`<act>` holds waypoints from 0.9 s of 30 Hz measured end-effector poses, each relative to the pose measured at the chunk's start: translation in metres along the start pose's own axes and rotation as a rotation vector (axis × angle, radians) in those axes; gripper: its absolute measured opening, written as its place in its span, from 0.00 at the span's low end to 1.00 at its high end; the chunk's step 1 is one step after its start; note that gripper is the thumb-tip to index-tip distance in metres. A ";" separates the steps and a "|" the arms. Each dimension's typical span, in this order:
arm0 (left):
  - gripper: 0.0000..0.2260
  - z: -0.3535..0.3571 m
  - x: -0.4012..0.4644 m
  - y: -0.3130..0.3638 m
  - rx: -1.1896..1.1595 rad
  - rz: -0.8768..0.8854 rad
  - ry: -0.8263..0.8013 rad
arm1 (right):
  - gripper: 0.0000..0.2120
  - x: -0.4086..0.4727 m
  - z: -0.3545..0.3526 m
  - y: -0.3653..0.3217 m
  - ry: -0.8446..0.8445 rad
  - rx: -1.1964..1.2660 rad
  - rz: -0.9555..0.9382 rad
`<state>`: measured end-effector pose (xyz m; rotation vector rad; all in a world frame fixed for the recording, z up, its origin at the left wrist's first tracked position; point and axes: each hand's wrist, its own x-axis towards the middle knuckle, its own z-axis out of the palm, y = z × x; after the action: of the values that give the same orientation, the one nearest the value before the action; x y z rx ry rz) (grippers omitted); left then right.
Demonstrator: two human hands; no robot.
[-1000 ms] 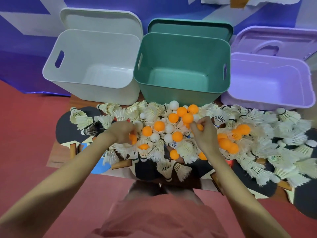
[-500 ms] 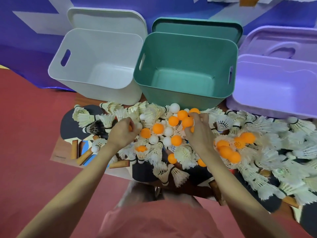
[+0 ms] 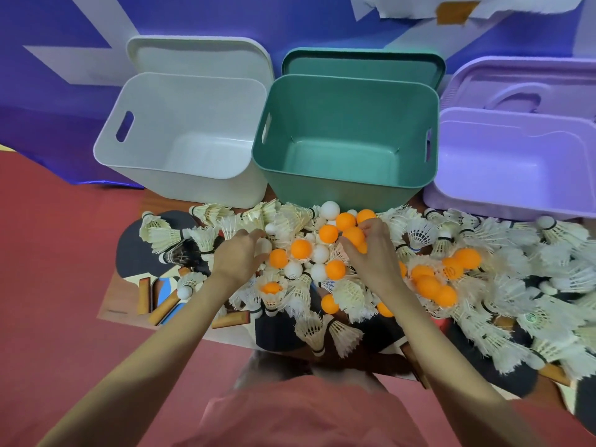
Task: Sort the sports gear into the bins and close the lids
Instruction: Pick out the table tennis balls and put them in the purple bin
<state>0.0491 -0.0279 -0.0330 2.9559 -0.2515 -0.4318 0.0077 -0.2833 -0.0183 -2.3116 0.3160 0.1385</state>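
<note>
Our right hand [image 3: 371, 253] clamped orange balls [image 3: 353, 235] at 12 o'clock; overfilled, some could roll away.

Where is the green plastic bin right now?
In the head view the green plastic bin stands open in the middle, between the white plastic bin and the purple plastic bin, just behind the pile of balls.

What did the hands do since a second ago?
Both hands moved up the pile toward the bins. The right hand now curls its fingers round orange balls; the left hand gathers a white ball. The white bin, green bin and purple bin stay empty, lids off.
</note>
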 end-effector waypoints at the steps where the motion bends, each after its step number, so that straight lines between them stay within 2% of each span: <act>1: 0.19 0.000 0.001 0.000 0.017 0.014 -0.005 | 0.17 -0.003 0.000 -0.001 0.018 0.060 0.000; 8: 0.18 0.006 0.007 -0.006 0.106 0.054 -0.074 | 0.16 -0.028 0.007 -0.005 0.005 0.158 0.034; 14: 0.15 0.009 0.012 -0.015 0.032 0.113 -0.075 | 0.14 -0.038 0.015 -0.001 0.090 0.124 0.034; 17: 0.14 0.004 0.006 -0.022 -0.005 0.134 -0.030 | 0.14 -0.046 0.018 0.004 0.168 0.107 0.034; 21: 0.18 -0.012 -0.003 -0.019 -0.178 0.166 0.078 | 0.14 -0.056 0.011 0.011 0.257 0.138 0.101; 27: 0.15 -0.042 -0.001 0.047 -0.444 0.473 0.023 | 0.13 -0.061 -0.025 0.036 0.385 0.155 0.137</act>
<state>0.0541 -0.0688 0.0148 2.3655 -0.7254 -0.3336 -0.0604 -0.3138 -0.0145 -2.1517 0.6561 -0.2589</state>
